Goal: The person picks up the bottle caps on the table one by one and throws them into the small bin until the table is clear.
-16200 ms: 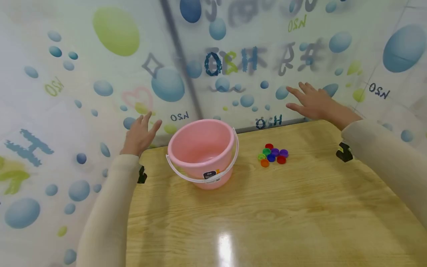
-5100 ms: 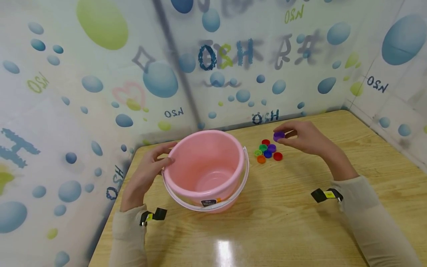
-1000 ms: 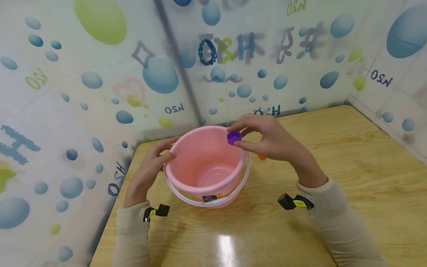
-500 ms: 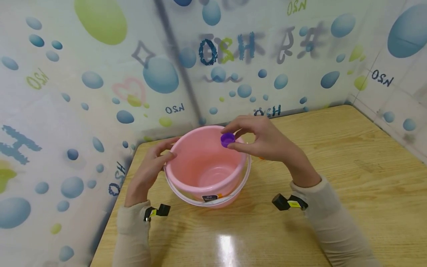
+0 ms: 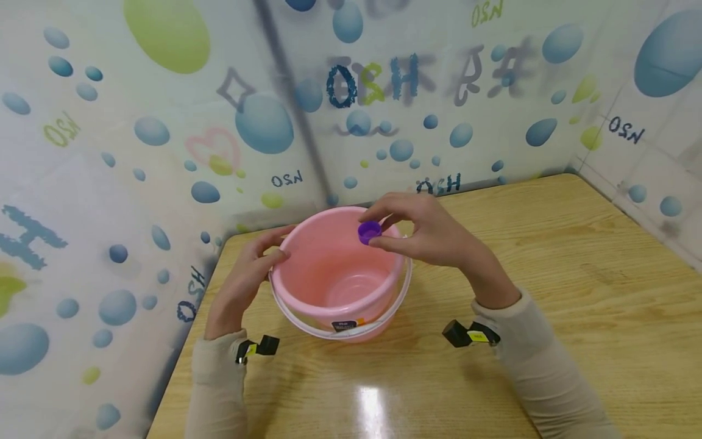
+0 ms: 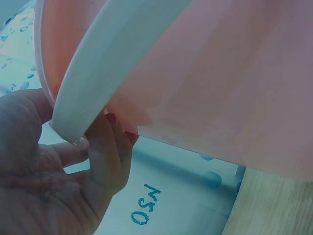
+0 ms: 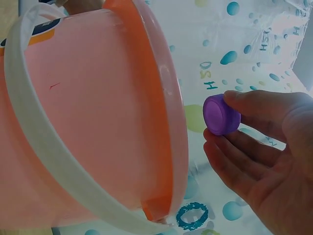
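Observation:
A pink bucket (image 5: 323,259) stands on the wooden table, its white handle (image 6: 107,58) hanging down on the near side. My left hand (image 5: 247,277) grips the bucket's left rim, thumb over the edge and fingers against the outer wall. Above the right part of the bucket's opening, my right hand (image 5: 430,231) pinches a small purple bottle cap (image 5: 370,232) between thumb and fingers. In the right wrist view the cap (image 7: 222,115) is apart from the bucket's rim (image 7: 171,98), its round face turned toward the bucket.
The wooden table (image 5: 548,244) runs up to a patterned wall covering (image 5: 466,73) behind it and on the left. The right hand and bucket hide the spot where several coloured caps lay in earlier frames. Each wrist carries a small black camera.
The left hand has taken hold of the bucket's rim. The right hand has picked the purple cap from the group of caps and carried it left over the bucket, most recently drifting slightly left and down.

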Tool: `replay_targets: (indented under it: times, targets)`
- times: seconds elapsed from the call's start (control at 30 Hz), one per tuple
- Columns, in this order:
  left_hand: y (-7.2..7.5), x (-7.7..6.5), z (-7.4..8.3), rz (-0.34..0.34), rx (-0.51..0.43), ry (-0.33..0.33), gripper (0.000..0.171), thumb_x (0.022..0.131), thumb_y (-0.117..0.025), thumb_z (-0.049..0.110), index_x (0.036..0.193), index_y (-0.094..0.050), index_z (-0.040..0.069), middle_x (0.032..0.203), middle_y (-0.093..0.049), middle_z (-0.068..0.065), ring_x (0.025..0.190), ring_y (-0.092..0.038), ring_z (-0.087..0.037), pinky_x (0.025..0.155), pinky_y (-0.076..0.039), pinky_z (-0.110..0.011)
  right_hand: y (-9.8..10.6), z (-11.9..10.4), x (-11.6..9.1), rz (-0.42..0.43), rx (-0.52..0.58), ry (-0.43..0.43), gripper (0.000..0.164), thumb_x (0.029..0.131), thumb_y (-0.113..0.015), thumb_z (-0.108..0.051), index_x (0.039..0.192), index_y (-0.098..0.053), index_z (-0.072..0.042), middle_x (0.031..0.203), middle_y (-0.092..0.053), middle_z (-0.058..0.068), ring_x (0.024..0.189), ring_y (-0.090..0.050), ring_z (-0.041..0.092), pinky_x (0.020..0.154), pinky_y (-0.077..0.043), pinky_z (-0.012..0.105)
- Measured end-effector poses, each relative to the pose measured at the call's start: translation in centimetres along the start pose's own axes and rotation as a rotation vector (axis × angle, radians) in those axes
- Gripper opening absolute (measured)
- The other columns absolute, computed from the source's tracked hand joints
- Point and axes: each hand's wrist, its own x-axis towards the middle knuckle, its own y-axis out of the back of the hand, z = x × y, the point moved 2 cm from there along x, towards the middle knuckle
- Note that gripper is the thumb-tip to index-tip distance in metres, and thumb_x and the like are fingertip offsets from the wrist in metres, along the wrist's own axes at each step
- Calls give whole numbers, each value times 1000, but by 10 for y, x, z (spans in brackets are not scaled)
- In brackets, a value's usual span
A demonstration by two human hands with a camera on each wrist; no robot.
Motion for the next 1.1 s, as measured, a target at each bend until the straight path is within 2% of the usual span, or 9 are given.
replay_targets:
  times: [0.33, 0.57, 0.73, 0.87, 1.1]
  targets:
    - [-1, -1, 3, -3, -7, 12, 42, 96, -53, 17, 137, -51, 25, 120, -55, -9, 74, -67, -25, 64, -58, -35, -6, 2, 1, -3, 11, -3, 31, 83, -74, -15, 114, -68, -10, 107, -69, -1, 97, -65, 9, 84, -55, 27]
    - [-6, -10, 22, -11, 6, 29, 44, 96, -49, 11, 140, -48, 17, 120, -54, -14, 73, -68, -25, 64, -58, -33, -9, 3, 2, -13, 19, 6, 31, 84, -74, -15, 113, -68, -10, 107, -69, -2, 98, -65, 9, 83, -55, 28]
    - [-7, -12, 27, -12, 9, 35, 44, 96, -49, 12, 140, -48, 17, 119, -54, -13, 72, -68, -23, 65, -58, -33, -9, 4, 2, -13, 8, 7, 30, 84, -74, -15, 112, -68, -11, 107, -69, -2, 96, -65, 9, 82, -56, 29]
    - [-6, -10, 22, -12, 6, 26, 44, 96, -49, 12, 141, -48, 17, 119, -54, -13, 74, -67, -27, 65, -58, -34, -10, 4, 3, -13, 0, 14, 30, 83, -74, -15, 112, -68, -11, 108, -69, -2, 96, -64, 9, 82, -56, 28]
    - [-2, -1, 1, 0, -5, 31, 42, 97, -51, 18, 139, -49, 25, 120, -54, -10, 76, -67, -28, 65, -58, -34, -11, 3, 4, -15, -3, 32, 30, 83, -74, -16, 112, -68, -9, 109, -69, -1, 97, -64, 9, 81, -56, 28]
